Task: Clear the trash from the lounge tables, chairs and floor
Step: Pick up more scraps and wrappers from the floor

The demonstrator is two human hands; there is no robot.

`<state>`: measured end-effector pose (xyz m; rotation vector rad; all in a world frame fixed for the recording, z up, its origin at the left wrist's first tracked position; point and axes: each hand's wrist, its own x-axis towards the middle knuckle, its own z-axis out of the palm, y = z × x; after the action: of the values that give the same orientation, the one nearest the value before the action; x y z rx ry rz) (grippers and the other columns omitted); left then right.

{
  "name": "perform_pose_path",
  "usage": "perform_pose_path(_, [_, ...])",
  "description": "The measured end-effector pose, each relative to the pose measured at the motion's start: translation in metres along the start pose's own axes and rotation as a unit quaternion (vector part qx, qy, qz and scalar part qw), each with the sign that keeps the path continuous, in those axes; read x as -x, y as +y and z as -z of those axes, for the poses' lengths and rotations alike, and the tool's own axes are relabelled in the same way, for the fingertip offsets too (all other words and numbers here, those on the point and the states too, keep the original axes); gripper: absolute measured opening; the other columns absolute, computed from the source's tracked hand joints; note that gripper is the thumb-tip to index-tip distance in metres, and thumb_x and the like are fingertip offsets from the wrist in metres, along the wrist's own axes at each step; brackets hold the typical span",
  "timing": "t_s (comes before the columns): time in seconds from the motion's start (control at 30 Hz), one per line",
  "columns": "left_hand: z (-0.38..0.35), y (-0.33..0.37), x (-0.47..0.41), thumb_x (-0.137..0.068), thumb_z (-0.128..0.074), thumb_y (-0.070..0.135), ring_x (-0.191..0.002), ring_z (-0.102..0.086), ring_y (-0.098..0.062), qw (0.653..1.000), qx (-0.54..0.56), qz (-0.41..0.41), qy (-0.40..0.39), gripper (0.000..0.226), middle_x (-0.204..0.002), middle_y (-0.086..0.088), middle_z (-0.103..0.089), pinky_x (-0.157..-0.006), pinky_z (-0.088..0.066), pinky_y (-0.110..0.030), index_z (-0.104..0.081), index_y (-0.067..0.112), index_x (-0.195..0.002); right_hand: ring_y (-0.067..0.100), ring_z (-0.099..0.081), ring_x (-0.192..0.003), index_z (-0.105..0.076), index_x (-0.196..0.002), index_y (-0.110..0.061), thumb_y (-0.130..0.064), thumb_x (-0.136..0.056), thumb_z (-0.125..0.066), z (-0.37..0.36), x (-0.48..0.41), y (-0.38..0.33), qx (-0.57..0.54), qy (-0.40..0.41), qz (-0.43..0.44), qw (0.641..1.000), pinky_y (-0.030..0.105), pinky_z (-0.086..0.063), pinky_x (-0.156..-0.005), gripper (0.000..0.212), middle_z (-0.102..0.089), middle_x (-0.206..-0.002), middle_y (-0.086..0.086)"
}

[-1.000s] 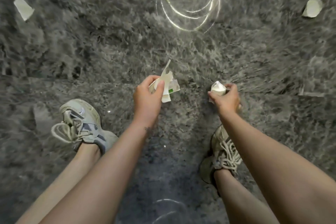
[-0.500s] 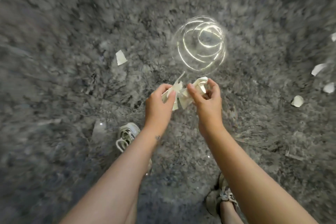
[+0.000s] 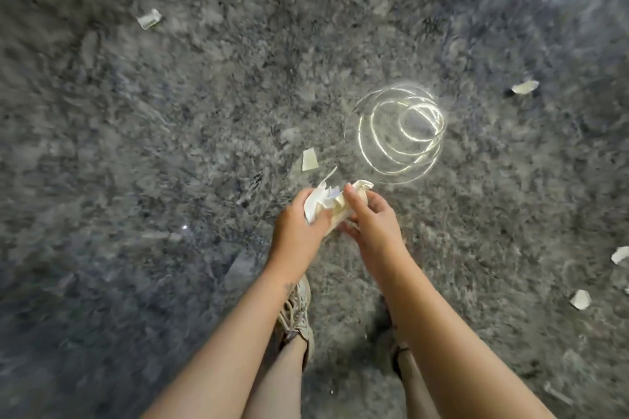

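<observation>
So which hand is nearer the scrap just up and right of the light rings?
Right. The right hand is down and left of the scrap; the left hand is farther left again. Both hold a paper wad.

Open carpet (image 3: 204,112) all around, only scattered paper scraps (image 3: 309,160) nearby

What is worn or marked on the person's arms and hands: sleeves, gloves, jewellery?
Bare forearms, no sleeves, gloves or watch in view. A small dark mark sits at the wrist of the left hand; the right hand shows none.
</observation>
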<state>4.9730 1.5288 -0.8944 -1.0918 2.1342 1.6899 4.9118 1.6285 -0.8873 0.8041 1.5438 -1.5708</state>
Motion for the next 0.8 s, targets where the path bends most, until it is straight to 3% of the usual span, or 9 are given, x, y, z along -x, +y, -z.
perform_pose_path(0.13, [0.01, -0.016, -0.021, -0.083, -0.062, 0.003, -0.075, -0.057, -0.014, 0.997, -0.019, 0.027, 0.065, 0.022, -0.08, 0.008, -0.062, -0.061, -0.041, -0.021, -0.064, 0.015, -0.101, 0.017, -0.061, -0.085, -0.055, -0.117, -0.007, -0.039, -0.084, -0.064, -0.012, -0.03, 0.009, 0.106, -0.031, -0.006, 0.994, 0.025, -0.049, -0.066, 0.047, -0.063, -0.107, 0.012])
perform_pose_path(0.3, [0.017, -0.056, -0.042, -0.086, -0.06, 0.005, -0.076, -0.058, -0.016, 0.988, -0.018, 0.073, 0.135, 0.021, -0.088, -0.001, -0.066, -0.062, -0.042, -0.024, -0.064, 0.01, -0.107, 0.009, -0.059, -0.078, -0.055, -0.109, -0.018, -0.046, -0.087, -0.057, -0.013, -0.103, 0.023, 0.179, 0.046, 0.01, 0.983, 0.02, -0.044, -0.064, 0.036, -0.061, -0.108, 0.004])
perform_pose_path(0.4, [0.013, -0.085, -0.064, -0.085, -0.061, 0.006, -0.07, -0.056, -0.002, 0.981, -0.01, 0.089, 0.171, 0.02, -0.08, 0.014, -0.061, -0.058, -0.043, -0.013, -0.063, 0.015, -0.103, 0.007, -0.056, -0.08, -0.054, -0.109, -0.016, -0.038, -0.084, -0.065, -0.018, -0.162, 0.035, 0.262, 0.078, 0.053, 0.96, 0.011, -0.04, -0.059, 0.035, -0.06, -0.11, 0.003])
perform_pose_path(0.47, [0.009, -0.104, -0.077, -0.085, -0.063, 0.008, -0.064, -0.054, 0.007, 0.977, -0.008, 0.096, 0.192, 0.019, -0.073, 0.023, -0.054, -0.052, -0.04, -0.006, -0.061, 0.023, -0.097, 0.014, -0.057, -0.094, -0.052, -0.113, -0.014, -0.034, -0.082, -0.068, -0.027, -0.2, 0.046, 0.322, 0.083, 0.075, 0.94, 0.017, -0.042, -0.072, 0.04, -0.059, -0.112, 0.002])
perform_pose_path(0.6, [-0.003, -0.139, -0.098, -0.084, -0.063, 0.01, -0.059, -0.054, 0.014, 0.968, 0.02, 0.097, 0.229, 0.024, -0.068, 0.021, -0.057, -0.049, -0.039, -0.006, -0.056, 0.032, -0.086, 0.02, -0.053, -0.113, -0.048, -0.12, -0.015, -0.036, -0.081, -0.068, -0.051, -0.262, 0.072, 0.438, 0.082, 0.109, 0.889, 0.034, -0.039, -0.098, 0.049, -0.055, -0.123, 0.002])
perform_pose_path(0.73, [-0.011, -0.168, -0.105, -0.084, -0.063, 0.011, -0.065, -0.056, 0.012, 0.961, 0.042, 0.11, 0.25, 0.024, -0.074, 0.023, -0.059, -0.059, -0.046, -0.015, -0.056, 0.033, -0.088, 0.026, -0.044, -0.121, -0.041, -0.122, -0.013, -0.034, -0.082, -0.066, -0.072, -0.289, 0.101, 0.576, 0.13, 0.138, 0.795, 0.038, -0.032, -0.099, 0.052, -0.047, -0.129, 0.006])
perform_pose_path(0.8, [-0.012, -0.175, -0.104, -0.083, -0.063, 0.01, -0.067, -0.056, 0.012, 0.958, 0.049, 0.114, 0.26, 0.025, -0.075, 0.024, -0.058, -0.059, -0.045, -0.011, -0.056, 0.032, -0.089, 0.026, -0.043, -0.122, -0.04, -0.123, -0.013, -0.024, -0.085, -0.062, -0.077, -0.294, 0.11, 0.595, 0.141, 0.149, 0.777, 0.038, -0.031, -0.097, 0.046, -0.047, -0.13, 0.005])
